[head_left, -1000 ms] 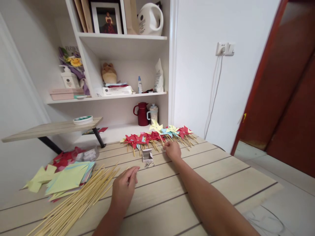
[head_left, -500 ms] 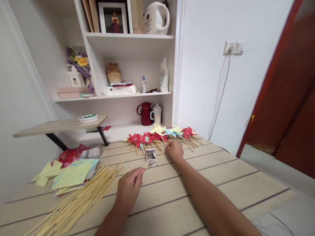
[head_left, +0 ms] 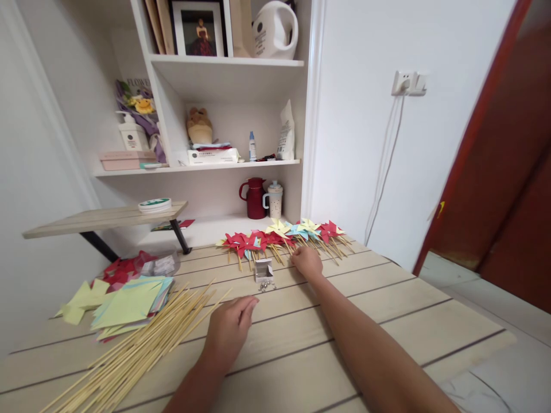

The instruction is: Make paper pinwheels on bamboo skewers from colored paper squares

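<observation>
My right hand (head_left: 306, 263) reaches to the far side of the wooden table (head_left: 387, 310), fingers curled at the stick end of a yellow pinwheel (head_left: 278, 228). That pinwheel lies in a row of red, yellow and blue paper pinwheels (head_left: 284, 236) on bamboo sticks. My left hand (head_left: 230, 327) rests palm down on the table and holds nothing. Between my hands stands a small open white box (head_left: 263, 269) with a few metal pins (head_left: 267, 285) in front of it.
A loose pile of bamboo skewers (head_left: 138, 353) lies at the near left. Behind it is a stack of yellow and blue paper squares (head_left: 124, 304), with red paper (head_left: 124, 267) further back. A white shelf unit (head_left: 228, 166) with a red jug (head_left: 253, 199) stands behind the table, and a red door (head_left: 508, 160) is at the right.
The yellow pinwheel in my right hand has come down from a raised tilt into the row. My left hand has slid slightly forward, toward the pins.
</observation>
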The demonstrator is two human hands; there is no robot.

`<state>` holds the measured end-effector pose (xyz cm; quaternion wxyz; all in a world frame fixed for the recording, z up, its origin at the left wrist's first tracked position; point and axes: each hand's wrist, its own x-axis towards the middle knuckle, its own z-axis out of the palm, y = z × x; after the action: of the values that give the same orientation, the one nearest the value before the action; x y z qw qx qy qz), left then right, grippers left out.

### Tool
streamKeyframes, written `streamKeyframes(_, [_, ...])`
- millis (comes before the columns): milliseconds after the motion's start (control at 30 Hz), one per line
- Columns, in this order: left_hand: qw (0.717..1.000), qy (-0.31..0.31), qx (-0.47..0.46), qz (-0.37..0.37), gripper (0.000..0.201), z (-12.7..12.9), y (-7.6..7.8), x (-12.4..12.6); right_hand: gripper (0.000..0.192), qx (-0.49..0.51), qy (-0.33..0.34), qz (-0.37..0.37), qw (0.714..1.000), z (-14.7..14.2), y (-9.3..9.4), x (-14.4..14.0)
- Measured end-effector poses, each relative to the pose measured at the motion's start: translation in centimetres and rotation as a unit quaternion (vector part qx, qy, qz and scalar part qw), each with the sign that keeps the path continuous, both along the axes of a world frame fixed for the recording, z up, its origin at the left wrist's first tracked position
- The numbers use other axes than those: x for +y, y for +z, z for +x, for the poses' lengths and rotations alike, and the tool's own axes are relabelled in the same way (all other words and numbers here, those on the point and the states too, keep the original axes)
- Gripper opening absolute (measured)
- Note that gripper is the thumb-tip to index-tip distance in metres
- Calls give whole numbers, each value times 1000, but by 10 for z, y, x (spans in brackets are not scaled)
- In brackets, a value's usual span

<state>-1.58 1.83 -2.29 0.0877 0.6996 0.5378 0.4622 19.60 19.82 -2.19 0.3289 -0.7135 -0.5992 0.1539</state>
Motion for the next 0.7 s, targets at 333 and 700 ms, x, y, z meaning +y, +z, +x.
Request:
streamKeyframes(333, [998, -13, 57, -34, 28, 1, -1, -2, 16, 23, 5, -2, 1000, 2, 0, -1])
streamKeyframes(700, [997, -26, 53, -46, 26, 0, -2, 0, 11, 46, 12, -3, 999, 3, 0, -2])
